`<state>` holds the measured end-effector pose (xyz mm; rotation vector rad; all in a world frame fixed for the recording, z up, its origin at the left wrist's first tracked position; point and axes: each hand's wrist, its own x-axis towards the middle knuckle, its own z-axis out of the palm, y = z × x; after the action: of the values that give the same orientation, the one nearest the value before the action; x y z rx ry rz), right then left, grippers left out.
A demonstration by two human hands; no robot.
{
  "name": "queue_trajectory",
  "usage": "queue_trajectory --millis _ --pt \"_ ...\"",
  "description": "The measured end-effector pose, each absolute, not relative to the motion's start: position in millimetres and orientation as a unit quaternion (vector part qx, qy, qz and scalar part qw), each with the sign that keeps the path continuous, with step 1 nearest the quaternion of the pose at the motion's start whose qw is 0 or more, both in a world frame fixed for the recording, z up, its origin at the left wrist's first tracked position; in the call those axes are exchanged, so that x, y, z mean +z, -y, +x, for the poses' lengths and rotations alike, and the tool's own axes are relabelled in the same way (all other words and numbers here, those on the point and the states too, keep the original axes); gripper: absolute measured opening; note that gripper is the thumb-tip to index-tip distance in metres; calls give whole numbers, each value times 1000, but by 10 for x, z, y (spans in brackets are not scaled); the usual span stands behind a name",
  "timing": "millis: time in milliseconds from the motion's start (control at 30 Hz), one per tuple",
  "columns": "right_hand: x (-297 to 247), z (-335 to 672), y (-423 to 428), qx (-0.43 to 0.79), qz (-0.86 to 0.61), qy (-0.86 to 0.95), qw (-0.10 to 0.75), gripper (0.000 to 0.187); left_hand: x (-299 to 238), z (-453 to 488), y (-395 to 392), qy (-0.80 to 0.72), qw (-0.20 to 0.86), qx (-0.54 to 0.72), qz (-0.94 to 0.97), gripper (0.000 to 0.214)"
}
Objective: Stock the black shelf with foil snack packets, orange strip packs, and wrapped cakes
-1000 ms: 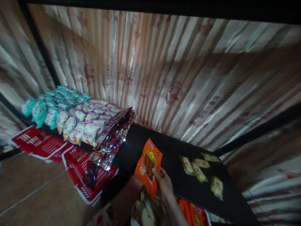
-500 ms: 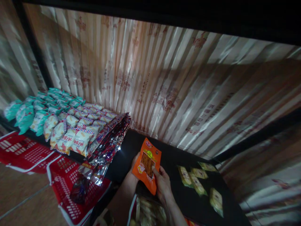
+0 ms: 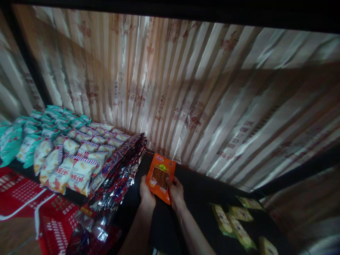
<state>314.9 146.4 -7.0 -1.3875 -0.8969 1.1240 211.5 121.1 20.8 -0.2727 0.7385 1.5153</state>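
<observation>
An orange snack packet (image 3: 160,174) with a window showing brown strips is held between both hands over the black shelf (image 3: 195,189). My left hand (image 3: 147,193) grips its left edge, and its fingers are partly hidden behind the packet. On the right edge, my right hand (image 3: 175,191) pinches it with the thumb on the front. Just left of the packet leans a row of shiny dark red and purple packets (image 3: 120,173), close to my left hand but apart from it.
White snack bags (image 3: 82,173) and teal bags (image 3: 29,145) stand in rows at the left. Red baskets (image 3: 57,221) are below the shelf's front edge. Several small yellow packets (image 3: 240,230) lie at the right. A pleated curtain (image 3: 183,92) hangs behind.
Both hands have moved the orange packet forward, deeper over the shelf and toward the curtain, and it is now more upright. The camera view has shifted closer.
</observation>
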Motion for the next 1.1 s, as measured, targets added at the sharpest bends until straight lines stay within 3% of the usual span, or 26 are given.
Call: queue_trajectory --millis 233,633,1100 --pt "-183 3010 -1833 387 -633 440 506 31 202 2050 -1287 -374 576 710 -159 17" --pt "-238 2919 -2113 322 -658 509 453 26 220 2009 -1292 -416 598 670 -143 23" --pt "-200 2873 -2080 206 -690 566 401 49 134 2029 -1313 -481 582 652 -74 12"
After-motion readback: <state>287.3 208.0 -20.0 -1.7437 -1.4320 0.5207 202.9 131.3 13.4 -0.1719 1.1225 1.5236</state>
